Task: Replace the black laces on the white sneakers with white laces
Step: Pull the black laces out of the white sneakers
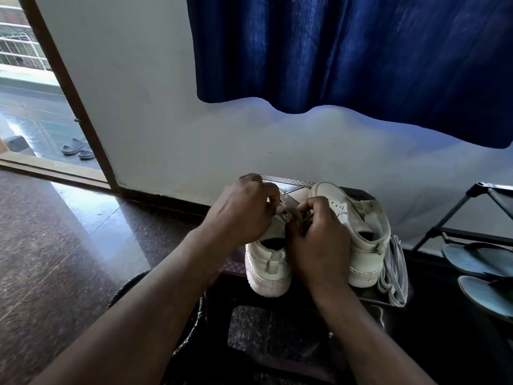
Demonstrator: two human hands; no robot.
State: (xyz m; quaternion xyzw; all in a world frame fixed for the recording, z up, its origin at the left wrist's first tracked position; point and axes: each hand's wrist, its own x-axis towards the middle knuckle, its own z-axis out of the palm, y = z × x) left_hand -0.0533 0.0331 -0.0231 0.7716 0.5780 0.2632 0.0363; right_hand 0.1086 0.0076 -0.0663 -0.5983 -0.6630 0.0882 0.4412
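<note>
Blue curtain (361,51) fills top right, hem hanging over white wall (138,112). Polished dark stone floor (41,245) on the left, runs to an open doorway (30,101) w/ brown frame; pair of grey slides (76,148) sits outside on the tiles. Both forearms reach in from the bottom, bare.

Small dark table (288,182) w/ patterned top stands against the wall, centre frame. Black shoe rack (472,212) just beside it on the right, grey-blue flip-flops (472,261) on its lower shelf.

Two white sneakers on the table, heels toward camera, side by side. Left sneaker (268,276) has a pinkish sole edge and a pull tab at the heel. Right sneaker (366,254) has an open collar, no lace visible in it.

Left hand (244,215) is over the left sneaker's tongue area, fingers (273,202) curled, tips pinching a thin lace (292,213). Right hand (319,243) sits betw. the two sneakers, fingers curled too, thumb and forefinger pinching the same lace just beside the left hand. Lace colour is hard to tell, greyish in the shade.

Bundle of white laces (395,273) lies folded on the table edge, touching the right sneaker's outer side.
</note>
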